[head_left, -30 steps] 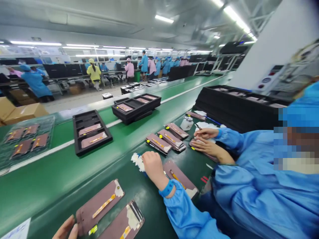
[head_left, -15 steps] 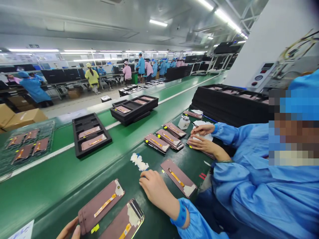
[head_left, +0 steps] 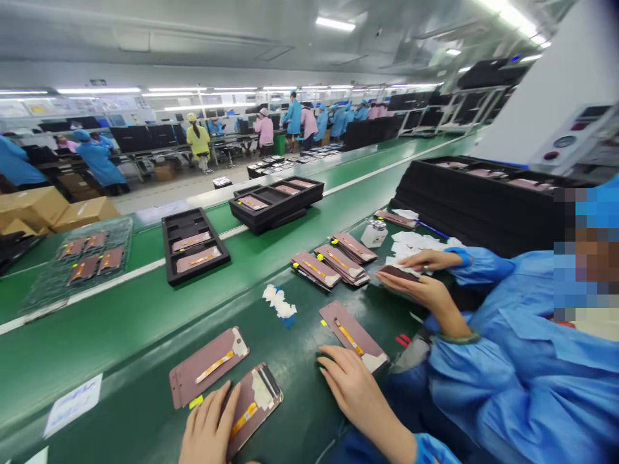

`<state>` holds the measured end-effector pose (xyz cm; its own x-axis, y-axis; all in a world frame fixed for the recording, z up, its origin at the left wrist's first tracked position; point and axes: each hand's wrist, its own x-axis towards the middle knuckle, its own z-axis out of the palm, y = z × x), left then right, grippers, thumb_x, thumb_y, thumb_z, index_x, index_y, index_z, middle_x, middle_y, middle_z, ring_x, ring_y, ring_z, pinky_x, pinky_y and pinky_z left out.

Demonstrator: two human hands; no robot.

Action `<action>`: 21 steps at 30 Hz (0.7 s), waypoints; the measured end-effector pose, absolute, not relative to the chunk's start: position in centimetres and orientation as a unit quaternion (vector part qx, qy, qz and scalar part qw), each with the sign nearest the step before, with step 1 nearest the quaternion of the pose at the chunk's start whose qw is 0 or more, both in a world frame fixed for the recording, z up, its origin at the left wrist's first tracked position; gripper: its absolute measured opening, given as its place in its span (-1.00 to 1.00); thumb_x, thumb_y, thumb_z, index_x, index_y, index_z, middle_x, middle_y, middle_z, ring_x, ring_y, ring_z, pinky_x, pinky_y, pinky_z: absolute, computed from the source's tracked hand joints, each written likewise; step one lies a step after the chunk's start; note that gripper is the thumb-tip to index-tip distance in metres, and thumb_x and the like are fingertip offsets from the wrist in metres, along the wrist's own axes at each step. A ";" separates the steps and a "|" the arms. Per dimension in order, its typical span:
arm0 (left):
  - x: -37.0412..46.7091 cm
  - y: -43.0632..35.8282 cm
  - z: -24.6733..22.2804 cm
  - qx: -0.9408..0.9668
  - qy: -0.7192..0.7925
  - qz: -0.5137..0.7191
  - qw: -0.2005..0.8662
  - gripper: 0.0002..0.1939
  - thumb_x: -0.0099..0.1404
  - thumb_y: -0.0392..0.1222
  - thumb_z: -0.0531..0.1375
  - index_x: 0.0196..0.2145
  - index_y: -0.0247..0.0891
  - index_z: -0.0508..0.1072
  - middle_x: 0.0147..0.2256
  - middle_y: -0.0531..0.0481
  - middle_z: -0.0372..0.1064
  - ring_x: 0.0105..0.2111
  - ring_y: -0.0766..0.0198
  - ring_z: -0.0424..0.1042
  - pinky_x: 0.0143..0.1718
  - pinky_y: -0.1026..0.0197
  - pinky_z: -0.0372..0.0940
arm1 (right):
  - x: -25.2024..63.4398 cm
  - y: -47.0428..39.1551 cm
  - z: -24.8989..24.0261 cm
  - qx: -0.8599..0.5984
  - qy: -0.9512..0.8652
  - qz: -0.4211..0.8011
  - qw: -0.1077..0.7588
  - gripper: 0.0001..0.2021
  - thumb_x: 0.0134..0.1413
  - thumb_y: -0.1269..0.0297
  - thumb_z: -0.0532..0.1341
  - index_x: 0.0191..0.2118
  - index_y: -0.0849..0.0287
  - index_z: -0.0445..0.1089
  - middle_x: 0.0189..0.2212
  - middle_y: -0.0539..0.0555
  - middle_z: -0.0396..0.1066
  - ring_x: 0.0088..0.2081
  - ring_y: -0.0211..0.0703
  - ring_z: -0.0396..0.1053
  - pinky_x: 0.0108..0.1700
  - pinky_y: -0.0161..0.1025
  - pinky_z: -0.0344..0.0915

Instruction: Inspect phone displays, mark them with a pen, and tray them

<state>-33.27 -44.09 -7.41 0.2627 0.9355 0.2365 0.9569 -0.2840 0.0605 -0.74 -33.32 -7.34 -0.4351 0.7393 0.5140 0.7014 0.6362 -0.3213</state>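
Note:
My left hand (head_left: 210, 422) lies with fingers stretched out over the left edge of a small stack of phone display panels (head_left: 258, 409), each brownish with an orange flex cable. Just beyond it lies a single phone display panel (head_left: 210, 366) with a yellow tab. My right hand (head_left: 358, 393) is open, its fingertips by the near left edge of another phone display panel (head_left: 349, 328); whether they touch it cannot be made out. Between the hands and the belt is a strip of crumpled white tape pieces (head_left: 279, 301) with blue at its end.
A co-worker in blue at right holds a dark panel (head_left: 400, 273) near several stacked panels (head_left: 338, 261) and a white dispenser bottle (head_left: 374, 234). Black foam trays (head_left: 196, 274) and a clear blister tray (head_left: 48, 277) stand on the green belt. A tall black tray stack (head_left: 483, 212) rises behind.
My left hand has left the far panel's corner and come onto the near stack. My right hand has moved right, away from the tape pieces to the right-hand panel. The view has turned left.

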 end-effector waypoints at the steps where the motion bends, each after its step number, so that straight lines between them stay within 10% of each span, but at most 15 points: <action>1: -32.8 -44.5 -7.0 -0.781 -0.616 -0.093 0.034 0.05 -0.03 0.28 0.33 0.33 -0.05 0.04 0.18 -0.18 0.29 0.06 -0.16 0.38 -0.02 -0.09 0.35 | -0.6 -33.6 -7.6 -0.420 -0.848 0.029 0.323 -0.81 0.26 0.45 0.06 -0.11 0.19 0.38 -0.09 0.20 0.42 -0.07 0.01 0.39 -0.05 -0.01 0.40; 6: -30.5 -45.3 -3.6 -0.722 -0.687 -0.048 -0.067 -0.28 0.20 -0.04 0.27 0.28 -0.07 0.16 0.21 -0.11 0.25 0.15 -0.01 0.26 0.16 -0.07 0.19 | -2.1 -34.6 -8.2 -0.369 -0.861 0.057 0.344 -0.80 0.28 0.39 0.06 -0.05 0.18 0.37 -0.06 0.21 0.42 -0.03 -0.01 0.40 0.00 -0.03 0.39; 15: -28.3 -45.6 -1.7 -0.704 -0.693 -0.064 -0.143 -0.15 0.05 -0.04 0.38 0.25 -0.13 0.17 0.25 -0.17 0.16 0.20 -0.16 0.13 0.19 -0.28 0.07 | -8.2 -32.6 -6.2 -0.190 -0.954 0.159 0.168 -0.23 -0.07 0.18 0.38 0.27 0.12 0.14 0.23 0.26 0.19 0.24 0.19 0.16 0.20 0.17 0.19; 21: -28.2 -52.8 -0.7 -0.611 -0.761 -0.213 -0.046 -0.48 0.29 -0.01 0.19 0.16 -0.15 0.28 0.15 -0.17 0.30 0.14 0.06 0.26 0.17 -0.07 0.18 | -8.6 -30.8 -9.5 -0.086 -0.967 0.151 0.186 -0.42 0.02 0.14 0.32 0.16 0.16 0.27 0.08 0.25 0.35 0.08 0.09 0.34 0.08 -0.02 0.33</action>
